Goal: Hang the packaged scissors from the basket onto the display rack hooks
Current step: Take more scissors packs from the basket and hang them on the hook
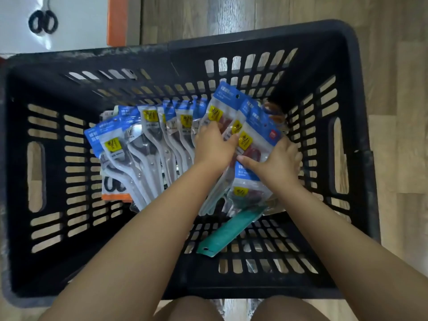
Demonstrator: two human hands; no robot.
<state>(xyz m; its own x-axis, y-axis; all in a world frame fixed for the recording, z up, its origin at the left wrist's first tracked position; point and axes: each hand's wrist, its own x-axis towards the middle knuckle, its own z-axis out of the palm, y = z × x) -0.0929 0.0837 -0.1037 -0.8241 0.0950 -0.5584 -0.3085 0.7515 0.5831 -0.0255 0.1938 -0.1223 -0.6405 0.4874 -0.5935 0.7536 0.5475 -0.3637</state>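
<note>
Black slatted plastic basket (356, 93) sat on a wood-plank floor (398, 66), person crouched over it, knees at the bottom edge. Inside, a fanned row of packaged scissors (148, 144) leaned across the basket bottom: clear pouches with blue header cards and yellow square stickers, black-handled scissors visible through the film. Header print was white Chinese characters, too blurred to read. One pack on the right carried a small red logo square (271, 135), text illegible.

Both hands were down in the right part of the basket, close together. Left hand (214, 144) lay on top of the packs with fingers curled over a raised blue-header pack (225, 100) that showed reddish handles; it looked like a grip, fingertips partly hidden. Right hand (275, 163) clamped a neighbouring blue-header pack (252, 135), thumb pressed on its front face, fingers wrapped behind its right edge. More packs lay beneath that one.

A teal pack (228, 230) lay flat on the basket bottom near the front wall, pointing toward the lower left. An orange-edged card (115, 196) poked out under the left packs.

Outside the basket, top left, a white card (76, 22) with black scissor handles (42, 21) and an orange strip (117, 19) beside it.
</note>
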